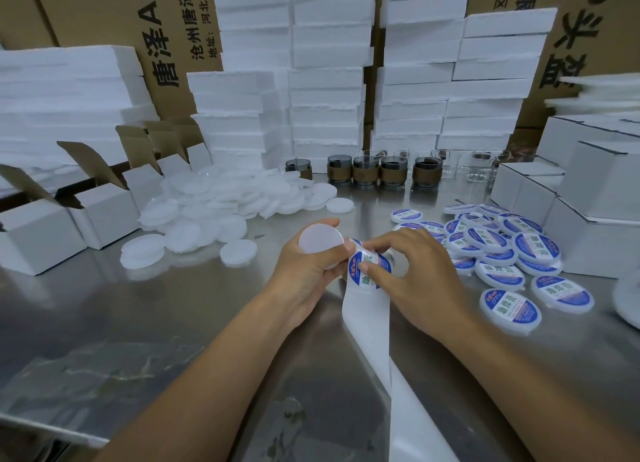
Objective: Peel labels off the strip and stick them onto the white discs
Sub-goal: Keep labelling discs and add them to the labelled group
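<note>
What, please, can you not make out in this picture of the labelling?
Head view throughout:
1. Label: partly covered by fingers of the right hand; how far it is peeled is unclear.
2. Strip: cut off by the bottom edge.
3. Small print on the labelled discs: too small.
4. White object: cut off by the right edge.

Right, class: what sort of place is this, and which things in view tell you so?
Probably a small packing or labelling workshop: a heap of plain white discs on a steel table, a pile of labelled discs, and stacked foam blocks and cartons behind.
</note>
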### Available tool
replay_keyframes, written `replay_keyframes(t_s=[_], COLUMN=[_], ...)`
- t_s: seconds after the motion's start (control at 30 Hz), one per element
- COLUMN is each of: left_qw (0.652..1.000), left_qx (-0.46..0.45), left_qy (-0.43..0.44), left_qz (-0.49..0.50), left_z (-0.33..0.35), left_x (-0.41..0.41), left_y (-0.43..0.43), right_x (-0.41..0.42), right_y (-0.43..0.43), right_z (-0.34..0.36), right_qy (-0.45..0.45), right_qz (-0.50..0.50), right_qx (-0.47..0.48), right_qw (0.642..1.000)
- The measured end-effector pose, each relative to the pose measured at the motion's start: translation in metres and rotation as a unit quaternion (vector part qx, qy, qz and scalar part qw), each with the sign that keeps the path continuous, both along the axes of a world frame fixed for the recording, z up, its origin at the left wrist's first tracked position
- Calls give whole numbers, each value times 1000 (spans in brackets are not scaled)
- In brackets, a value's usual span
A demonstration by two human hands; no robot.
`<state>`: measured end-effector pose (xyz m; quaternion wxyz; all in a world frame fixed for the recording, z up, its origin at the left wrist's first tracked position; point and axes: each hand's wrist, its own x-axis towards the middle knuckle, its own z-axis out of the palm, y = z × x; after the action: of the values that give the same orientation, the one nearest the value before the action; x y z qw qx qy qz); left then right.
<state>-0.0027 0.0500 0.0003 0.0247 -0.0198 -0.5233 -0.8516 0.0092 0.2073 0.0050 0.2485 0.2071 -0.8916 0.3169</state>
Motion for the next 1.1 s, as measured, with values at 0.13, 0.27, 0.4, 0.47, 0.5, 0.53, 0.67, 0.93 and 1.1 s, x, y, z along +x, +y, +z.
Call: replay_keyframes(t_s=[0.13, 0.27, 0.4, 0.47, 0.5, 0.53, 0.67, 0.93, 1.1], left_qw=[999, 999, 998, 997, 997, 997, 996, 993, 991], left_qx=[-31, -44, -68, -77, -77, -75, -78, -74, -92], left_qy=[2, 4, 6, 5, 4, 4, 7, -7, -5], left_qz=[18, 14, 12, 15, 17, 20, 52, 93, 99], left_z=[0, 0, 2, 2, 2, 2, 0, -2, -4], left_x=[2, 3, 3, 3, 3, 2, 1, -1, -2], left_y=[0, 0, 2, 2, 2, 3, 3, 0, -1], right_x=[1, 3, 3, 2, 2, 1, 1, -1, 2], right_y=[0, 0, 0, -1, -1, 0, 0, 1, 2], right_z=[1, 2, 4, 4, 4, 4, 2, 3, 8], right_qy=[-2, 0, -4, -11, -12, -12, -15, -20, -78], right_qz=[-2, -4, -13, -18, -16, -13, 9, 58, 68], right_qx=[-11, -21, -14, -6, -5, -6, -9, -27, -126], right_qw=[1000, 1000, 1000, 1000, 1000, 1000, 1000, 998, 987])
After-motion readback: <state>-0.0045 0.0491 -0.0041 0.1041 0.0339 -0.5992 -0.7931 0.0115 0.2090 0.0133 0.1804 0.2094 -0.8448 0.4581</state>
